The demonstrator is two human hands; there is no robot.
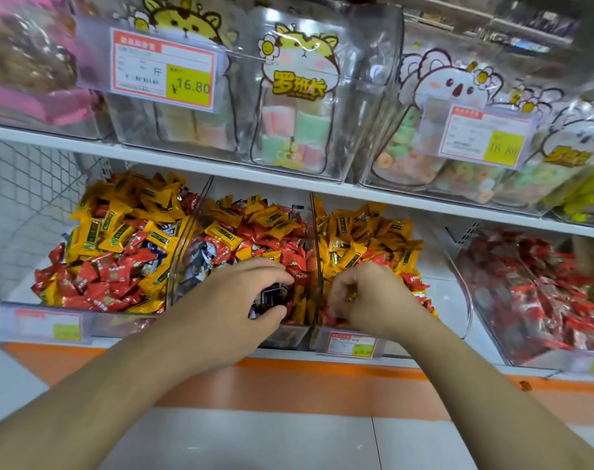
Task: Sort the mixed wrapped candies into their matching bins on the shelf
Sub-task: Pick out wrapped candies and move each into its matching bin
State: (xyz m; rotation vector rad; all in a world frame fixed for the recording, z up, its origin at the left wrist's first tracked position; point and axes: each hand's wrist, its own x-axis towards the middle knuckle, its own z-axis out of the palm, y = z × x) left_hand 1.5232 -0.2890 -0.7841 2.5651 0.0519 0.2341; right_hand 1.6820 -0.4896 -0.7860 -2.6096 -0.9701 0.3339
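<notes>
Digging: left hand [241,300] fingers curled on dark candies [271,296] in middle bin [288,337]; right hand [366,300] pinching red candy [329,318], prob. strays.

It was a shop selling loose sweets: clear plastic bins [322,232] of wrapped candies [261,232] lined white shelves [221,164], and red-and-yellow price tags [163,67] reading 16.80 hung at the bins' front edges.

Four candy bins [173,266] side by side on the lower shelf [322,362] — both hands [234,300] in the middle two
</notes>
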